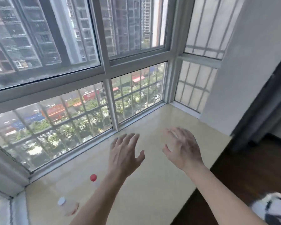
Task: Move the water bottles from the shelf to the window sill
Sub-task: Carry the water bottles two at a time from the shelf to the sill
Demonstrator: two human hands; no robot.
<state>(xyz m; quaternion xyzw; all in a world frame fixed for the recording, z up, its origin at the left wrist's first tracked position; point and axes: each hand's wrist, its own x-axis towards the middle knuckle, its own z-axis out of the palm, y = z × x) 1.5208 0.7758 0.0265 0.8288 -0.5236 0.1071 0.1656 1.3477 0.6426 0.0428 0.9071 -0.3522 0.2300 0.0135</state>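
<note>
Bottles, red-capped (93, 177) and white-capped (66, 207), stand on sill (152, 184); left hand (125, 153), right hand (183, 150) spread, empty.

The pale cream stone window sill (152, 184) looks glossy and smooth; at eleven o'clock, grey painted metal window frames (107, 72); at four o'clock, dark polished wood floor (250, 176).

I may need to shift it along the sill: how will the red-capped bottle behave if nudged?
The red-capped bottle looks like thin clear plastic, so probably light and easily squeezed. It stands upright on the glossy window sill, so a low push likely slides it while a high one may tip it. Once on its side it could roll.
</note>
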